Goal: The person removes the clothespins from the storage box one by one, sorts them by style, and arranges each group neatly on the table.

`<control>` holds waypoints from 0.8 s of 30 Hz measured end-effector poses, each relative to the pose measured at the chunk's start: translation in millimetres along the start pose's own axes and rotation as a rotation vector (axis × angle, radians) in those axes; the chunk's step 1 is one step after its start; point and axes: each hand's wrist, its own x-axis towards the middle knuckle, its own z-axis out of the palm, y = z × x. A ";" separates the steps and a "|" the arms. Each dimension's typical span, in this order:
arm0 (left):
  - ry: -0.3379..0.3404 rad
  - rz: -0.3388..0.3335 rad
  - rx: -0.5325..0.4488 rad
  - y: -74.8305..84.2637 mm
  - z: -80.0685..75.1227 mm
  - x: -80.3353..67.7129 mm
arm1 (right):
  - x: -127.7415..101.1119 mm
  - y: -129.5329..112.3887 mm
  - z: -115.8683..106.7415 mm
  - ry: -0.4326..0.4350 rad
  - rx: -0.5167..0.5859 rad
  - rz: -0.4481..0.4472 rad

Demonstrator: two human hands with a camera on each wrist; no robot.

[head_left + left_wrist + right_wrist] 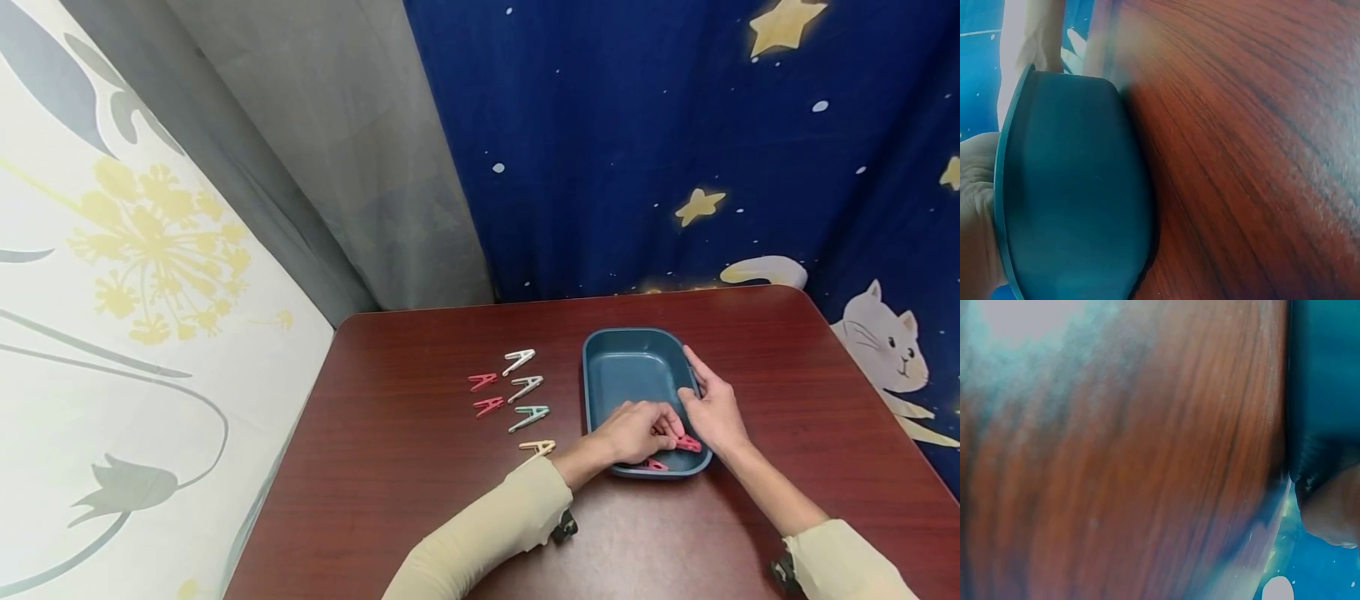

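Head view: red clips (pixel 688 443) lie in tray (pixel 633 371) beneath left hand (pixel 636 431).

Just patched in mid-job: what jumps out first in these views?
Both hands meet over the near end of a blue tray on the dark red table: the left hand and right hand are at red clothespins there. Six more clothespins lie loose left of the tray.

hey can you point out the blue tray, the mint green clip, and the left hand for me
blue tray (pixel 633 371), head view, bare floor of the tray.
mint green clip (pixel 529 417), head view, middle of the clip.
left hand (pixel 637 432), head view, back of the hand.
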 end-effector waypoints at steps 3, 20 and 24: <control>0.014 0.012 -0.042 -0.9 -0.3 0.6 | 0.3 0.1 -0.3 -0.005 0.022 -0.002; 0.120 0.093 0.050 -0.9 1.4 -9.1 | 1.0 0.7 -2.3 -0.018 0.036 0.010; 0.175 0.109 0.175 0.8 4.1 -10.9 | 0.0 0.4 -1.4 -0.016 0.035 0.012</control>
